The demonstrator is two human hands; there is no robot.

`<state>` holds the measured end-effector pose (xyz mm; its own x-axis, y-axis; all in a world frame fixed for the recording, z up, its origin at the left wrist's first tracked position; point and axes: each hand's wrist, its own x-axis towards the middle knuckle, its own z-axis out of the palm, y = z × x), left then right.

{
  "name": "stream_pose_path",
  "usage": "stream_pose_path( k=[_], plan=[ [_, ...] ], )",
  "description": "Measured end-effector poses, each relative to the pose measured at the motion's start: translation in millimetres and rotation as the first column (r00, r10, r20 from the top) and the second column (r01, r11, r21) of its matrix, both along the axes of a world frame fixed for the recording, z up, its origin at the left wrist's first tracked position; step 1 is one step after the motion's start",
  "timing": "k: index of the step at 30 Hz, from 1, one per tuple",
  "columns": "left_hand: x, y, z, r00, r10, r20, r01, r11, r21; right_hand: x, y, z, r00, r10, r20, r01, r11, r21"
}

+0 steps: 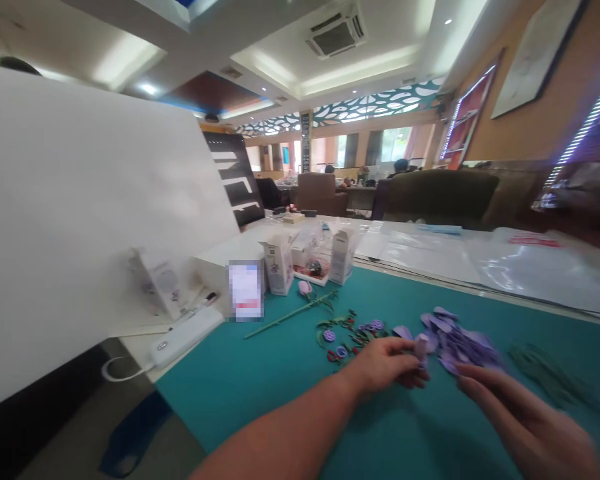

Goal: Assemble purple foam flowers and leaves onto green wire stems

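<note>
Over the teal mat (pixel 280 360), my left hand (pixel 393 363) pinches a small rolled purple petal piece (pixel 421 347) between thumb and fingers. My right hand (pixel 510 407) is at the near edge of a pile of purple petals (pixel 460 340), its thumb and fingertips closed on a petal at that edge. Left of my left hand lie small purple rosettes (pixel 329 335), red bits and green leaves. A pink bud (pixel 305 288) and a long green stem (pixel 290 315) rest farther back on the mat.
White boxes (pixel 279 267) and a lit screen (pixel 247 290) stand at the mat's back edge. A power strip (pixel 185 337) lies at the left. Green stems (pixel 550 370) are at the right; plastic sheets (pixel 510 267) lie behind. People sit far off.
</note>
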<state>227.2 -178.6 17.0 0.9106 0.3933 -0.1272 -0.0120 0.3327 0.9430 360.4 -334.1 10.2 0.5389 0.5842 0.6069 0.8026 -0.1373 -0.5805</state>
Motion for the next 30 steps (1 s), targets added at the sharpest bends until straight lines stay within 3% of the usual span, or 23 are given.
stream_pose_path(
  k=[1,2,5,8,13,19,30],
  plan=[
    [-1,-1,2.0,1.000,0.011,-0.003,-0.011,1.000,0.014,-7,-2,7.7,0.998,0.058,-0.030,-0.061,0.995,-0.083],
    [-2,-1,3.8,1.000,0.016,-0.003,-0.016,0.999,0.031,-13,-2,13.8,0.998,0.040,-0.046,-0.044,0.994,-0.097],
    [-5,0,7.9,1.000,0.015,0.002,-0.015,0.997,0.079,-28,0,22.4,0.997,0.025,-0.067,-0.028,0.998,-0.049],
    [-6,0,9.7,1.000,0.003,0.018,-0.006,0.993,0.119,-34,2,22.5,0.997,0.047,-0.062,-0.047,0.999,-0.006],
    [-4,0,7.0,0.999,0.006,0.034,-0.011,0.992,0.130,-34,3,20.8,0.986,0.168,-0.008,-0.169,0.985,-0.044],
    [-2,-1,3.6,0.997,0.022,0.078,-0.034,0.987,0.155,-38,5,17.1,0.990,0.139,-0.025,-0.139,0.990,-0.010],
    [-4,-11,17.4,0.992,0.079,0.096,-0.094,0.982,0.162,-43,6,16.9,0.993,0.112,0.026,-0.112,0.994,-0.018]
  ],
)
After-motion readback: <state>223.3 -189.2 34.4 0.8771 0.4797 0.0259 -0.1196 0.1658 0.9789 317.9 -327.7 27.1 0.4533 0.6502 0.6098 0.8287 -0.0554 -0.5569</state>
